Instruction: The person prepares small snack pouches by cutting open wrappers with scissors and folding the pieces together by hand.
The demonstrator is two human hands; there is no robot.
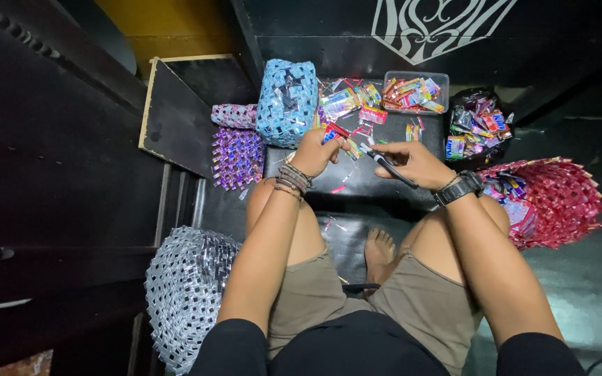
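My left hand [315,152] pinches a small red and blue foil wrapper [335,132] above the dark floor. My right hand [416,163], with a black watch on its wrist, grips black-handled scissors [389,164] whose tips point toward the wrapper. The two hands are a few centimetres apart, over my bent knees. Beaded bracelets circle the left wrist.
A blue woven bag [286,102], a purple woven piece [237,157], a silver woven basket [184,292] at lower left and a red woven basket [559,200] at right surround me. A clear tub [416,91] and a black bag [477,125] hold coloured wrappers. My bare foot [379,252] rests on the floor.
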